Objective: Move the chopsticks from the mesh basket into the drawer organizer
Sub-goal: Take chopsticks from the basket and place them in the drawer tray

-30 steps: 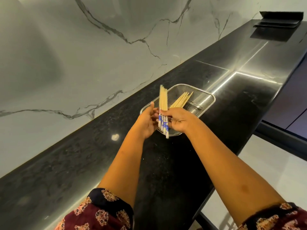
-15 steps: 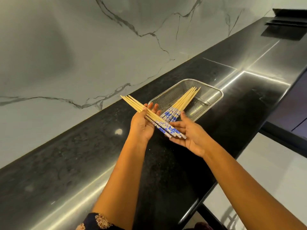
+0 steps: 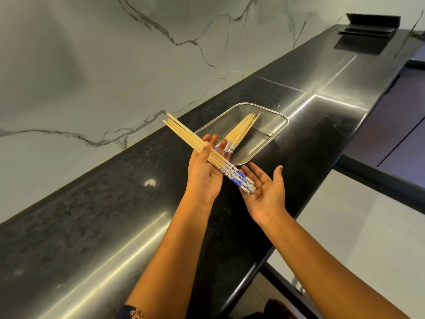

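Head view: the left hand [image 3: 204, 174], palm up, pins a bundle of chopsticks [image 3: 193, 142] under its thumb. Their blue-patterned ends rest on the spread, upturned right hand [image 3: 264, 195]. Other chopsticks [image 3: 242, 130] lie in the mesh basket [image 3: 277, 132] on the black counter [image 3: 110, 217].

1. Long black countertop [image 3: 115, 226], polished, running from near left to far right, streaked with reflected light and marked by one small bright spot.
2. White marble wall [image 3: 92, 65] with grey veins, rising directly behind.
3. Flat black object [image 3: 372, 24] at the far end, mirrored in the gloss.
4. Pale floor [image 3: 345, 226] below the front edge.
5. Dark cabinet fronts [image 3: 391, 139] at far right.
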